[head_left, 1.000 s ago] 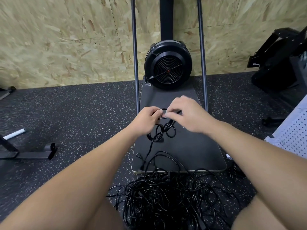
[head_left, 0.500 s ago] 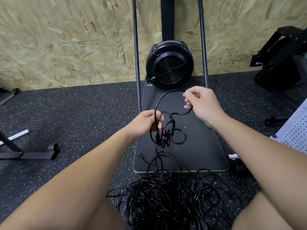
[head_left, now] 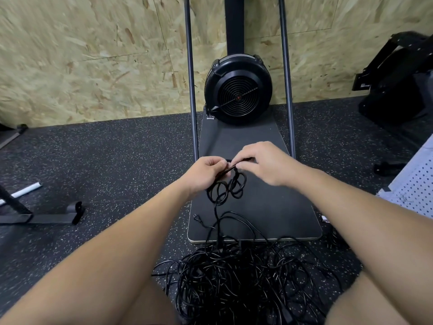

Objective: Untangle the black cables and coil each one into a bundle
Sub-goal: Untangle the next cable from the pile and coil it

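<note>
A big tangle of black cables lies on the floor between my knees. One black cable rises from it to a small coil of loops that hangs below my hands. My left hand grips the top of that coil. My right hand pinches the cable just to the right of the left hand, fingers touching it. Both hands hover over the dark platform. A plug end lies on the platform's left side.
A black round fan unit stands at the platform's far end between two upright poles. An OSB wall is behind. A black metal frame foot lies at left, black equipment at right, a white perforated panel at far right.
My right hand, raised with a wide loop half a second ago, has come back down to the left hand, laying that loop onto the coil. The coil now has more turns.
</note>
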Demonstrator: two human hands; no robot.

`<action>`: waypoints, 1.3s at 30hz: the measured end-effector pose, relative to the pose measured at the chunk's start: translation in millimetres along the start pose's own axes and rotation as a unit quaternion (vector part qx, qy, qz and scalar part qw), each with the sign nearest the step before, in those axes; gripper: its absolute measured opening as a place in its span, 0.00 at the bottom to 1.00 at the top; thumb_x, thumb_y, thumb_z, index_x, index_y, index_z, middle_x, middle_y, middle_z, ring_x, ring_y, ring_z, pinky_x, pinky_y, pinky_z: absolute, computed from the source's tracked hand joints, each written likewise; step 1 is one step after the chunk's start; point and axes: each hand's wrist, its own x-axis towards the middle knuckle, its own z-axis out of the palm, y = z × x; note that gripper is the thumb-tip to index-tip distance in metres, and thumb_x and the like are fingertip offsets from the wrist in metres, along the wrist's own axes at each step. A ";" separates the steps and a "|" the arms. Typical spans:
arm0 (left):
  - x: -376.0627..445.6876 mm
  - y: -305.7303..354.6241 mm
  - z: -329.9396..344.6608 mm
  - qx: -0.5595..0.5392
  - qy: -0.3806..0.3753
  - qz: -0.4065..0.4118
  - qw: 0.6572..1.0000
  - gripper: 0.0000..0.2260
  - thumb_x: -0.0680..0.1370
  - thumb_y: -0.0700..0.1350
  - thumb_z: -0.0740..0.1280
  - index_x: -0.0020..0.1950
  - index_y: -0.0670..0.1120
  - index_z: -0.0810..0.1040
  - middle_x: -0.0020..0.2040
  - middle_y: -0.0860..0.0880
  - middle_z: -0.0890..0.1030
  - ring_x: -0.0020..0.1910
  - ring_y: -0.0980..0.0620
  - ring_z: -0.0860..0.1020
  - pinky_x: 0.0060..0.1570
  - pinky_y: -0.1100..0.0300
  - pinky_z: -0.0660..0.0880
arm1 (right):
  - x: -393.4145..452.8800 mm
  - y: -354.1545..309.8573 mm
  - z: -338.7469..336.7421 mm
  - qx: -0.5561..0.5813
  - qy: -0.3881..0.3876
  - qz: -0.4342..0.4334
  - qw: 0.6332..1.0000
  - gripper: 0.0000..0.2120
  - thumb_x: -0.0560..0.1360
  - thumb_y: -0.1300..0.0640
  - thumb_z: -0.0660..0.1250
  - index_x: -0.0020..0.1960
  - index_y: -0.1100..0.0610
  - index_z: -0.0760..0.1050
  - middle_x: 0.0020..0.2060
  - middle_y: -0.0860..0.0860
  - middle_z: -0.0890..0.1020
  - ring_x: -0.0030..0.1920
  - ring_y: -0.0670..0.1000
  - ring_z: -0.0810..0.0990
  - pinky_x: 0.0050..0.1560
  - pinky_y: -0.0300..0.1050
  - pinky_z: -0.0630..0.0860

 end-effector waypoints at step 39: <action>-14.1 26.9 9.4 -0.204 -0.033 0.011 0.978 0.13 0.91 0.49 0.60 0.51 0.45 0.76 0.42 0.46 0.76 0.43 0.49 0.78 0.72 0.31 0.75 | 5.3 21.8 11.3 0.171 -0.014 0.175 0.970 0.18 0.77 0.58 0.80 0.64 0.51 0.81 0.47 0.43 0.90 0.50 0.46 0.88 0.58 0.51 0.83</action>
